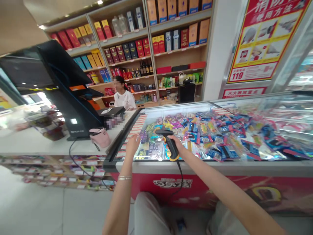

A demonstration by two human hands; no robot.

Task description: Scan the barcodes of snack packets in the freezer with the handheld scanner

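Note:
My right hand is closed round the grip of a black and yellow barcode scanner, held over the glass top of a chest freezer. The scanner's head points to the left, and its cord hangs down the freezer's red front. My left hand is over the freezer's left end, palm down, with fingers loosely apart and nothing seen in them. Whether it touches the glass I cannot tell. Under the glass lie many packaged ice creams in blue, purple and yellow wrappers.
Left of the freezer is a white counter with a black checkout screen and a pink cup-shaped holder. Behind the counter is a person in white. Shelves of boxed bottles line the back wall.

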